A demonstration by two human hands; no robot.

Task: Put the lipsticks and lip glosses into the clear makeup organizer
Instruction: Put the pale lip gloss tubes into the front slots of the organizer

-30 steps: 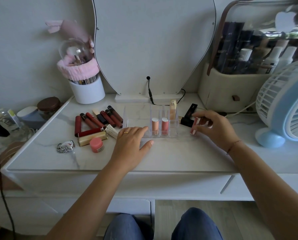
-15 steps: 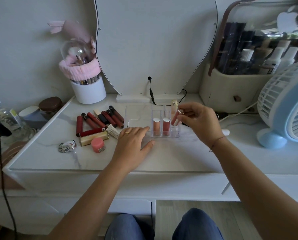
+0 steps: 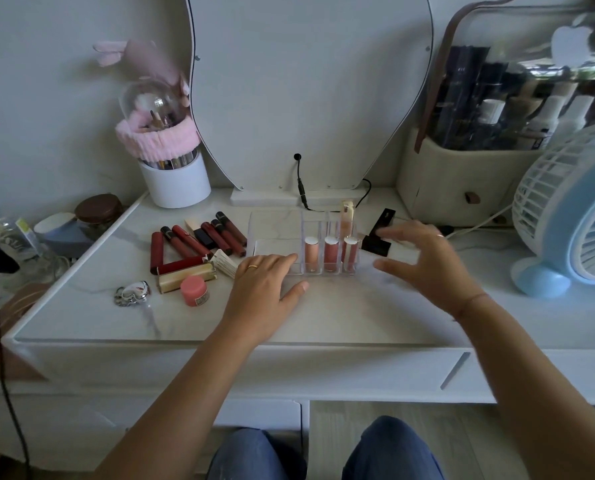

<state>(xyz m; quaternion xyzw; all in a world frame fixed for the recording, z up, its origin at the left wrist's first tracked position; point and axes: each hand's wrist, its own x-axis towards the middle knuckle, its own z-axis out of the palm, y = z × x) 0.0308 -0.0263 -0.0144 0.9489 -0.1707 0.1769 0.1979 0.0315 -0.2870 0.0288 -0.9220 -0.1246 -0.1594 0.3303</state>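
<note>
Resting flat on the white counter [image 3: 323, 317], the left hand [image 3: 268, 292] has its fingers [image 3: 282, 261] straight and close together, the thumb spread out to the side. The fingertips touch the front wall of the clear makeup organizer [image 3: 278, 249]. A ring shows on one finger.

The organizer sits mid-counter, in front of the mirror [image 3: 310, 81], with its wide left section just ahead of those fingertips. In the narrow slots at its right end, three pink lip glosses [image 3: 331, 252] stand upright side by side in the front row, white caps up. Behind them a taller peach tube [image 3: 347, 216] stands upright in a back slot.

The right hand [image 3: 427, 268] hovers just right of the organizer, blurred. Its fingers [image 3: 398, 232] are spread wide and hold nothing. Beyond its fingertips black lipsticks [image 3: 386, 217] lie on the counter, just beside the organizer's right wall; from here I can't tell how many.

To the left of the organizer a cluster of dark red lip glosses [image 3: 199, 237] lies loose on the counter, some fanned side by side and others crossing them. A gold lipstick [image 3: 185, 277] lies along the near edge of the cluster, with a small pink jar [image 3: 194, 291] just beside it. A white cup [image 3: 175, 181] wrapped in a pink band stands at the back left. A blue and white fan [image 3: 573, 209] stands at the far right.
</note>
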